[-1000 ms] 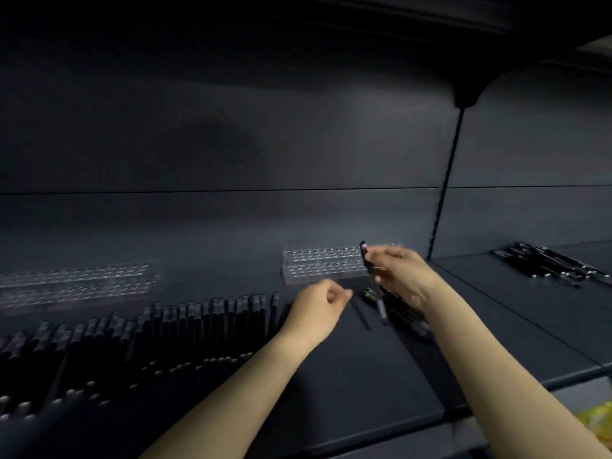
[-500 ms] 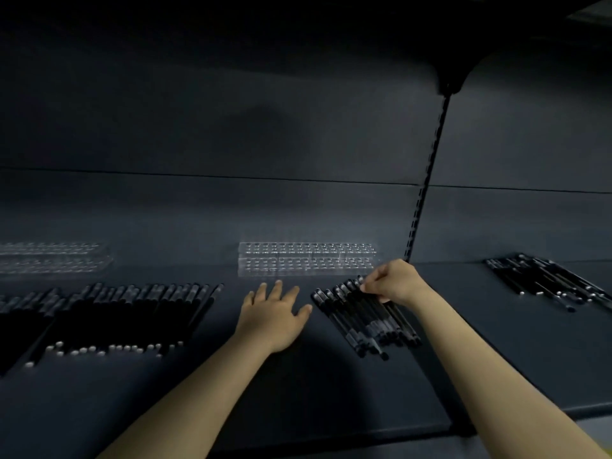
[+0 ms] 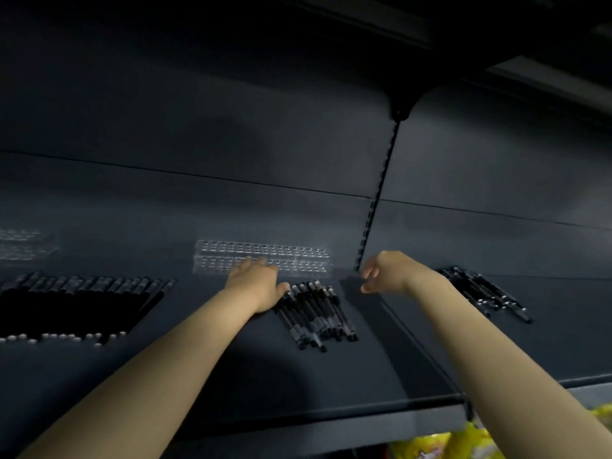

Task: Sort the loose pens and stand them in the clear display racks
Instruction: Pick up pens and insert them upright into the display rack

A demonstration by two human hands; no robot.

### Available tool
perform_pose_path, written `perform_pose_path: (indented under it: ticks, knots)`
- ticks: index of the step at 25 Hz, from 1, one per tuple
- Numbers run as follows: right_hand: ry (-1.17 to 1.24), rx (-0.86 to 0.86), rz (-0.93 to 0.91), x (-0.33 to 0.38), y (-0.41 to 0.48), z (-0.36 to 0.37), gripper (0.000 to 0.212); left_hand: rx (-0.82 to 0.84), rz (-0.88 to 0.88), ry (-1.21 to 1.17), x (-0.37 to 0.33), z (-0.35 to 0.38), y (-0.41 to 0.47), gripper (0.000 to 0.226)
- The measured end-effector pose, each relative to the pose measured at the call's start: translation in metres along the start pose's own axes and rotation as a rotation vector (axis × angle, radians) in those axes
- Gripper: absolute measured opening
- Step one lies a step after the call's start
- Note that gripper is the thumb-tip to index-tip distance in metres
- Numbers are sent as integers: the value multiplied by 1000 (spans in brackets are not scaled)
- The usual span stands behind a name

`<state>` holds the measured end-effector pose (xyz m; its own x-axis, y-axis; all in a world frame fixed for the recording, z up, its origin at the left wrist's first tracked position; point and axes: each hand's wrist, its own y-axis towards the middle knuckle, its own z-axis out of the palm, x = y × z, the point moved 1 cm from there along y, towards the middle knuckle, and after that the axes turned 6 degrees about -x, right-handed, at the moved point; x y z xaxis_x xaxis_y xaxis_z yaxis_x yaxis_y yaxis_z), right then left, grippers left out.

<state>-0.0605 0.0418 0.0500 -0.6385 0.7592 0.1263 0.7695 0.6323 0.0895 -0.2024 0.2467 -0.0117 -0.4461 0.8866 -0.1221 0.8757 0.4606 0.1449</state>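
My left hand (image 3: pixel 255 284) lies open and flat on the shelf (image 3: pixel 198 376), fingers reaching the rack (image 3: pixel 298 256), thumb beside the pens (image 3: pixel 318 313). My right hand (image 3: pixel 381 271) hovers loosely curled and empty, just right of them.

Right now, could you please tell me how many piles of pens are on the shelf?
3: the left pile, a wide row; the middle pile, beside the left hand; the right pile, partly behind the right forearm. Others may be hidden.
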Motion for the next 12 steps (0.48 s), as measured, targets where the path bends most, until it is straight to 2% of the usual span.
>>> perform_pose_path:
  ticks: [7, 12]
  knots:
    - [-101, -10, 121, -124, -34, -31, 39, 9, 175, 15, -136, -14, 28, 67]
    - [8, -36, 207, -247, -25, -43, 34, 87, 176, -70, -240, 16, 71, 67]
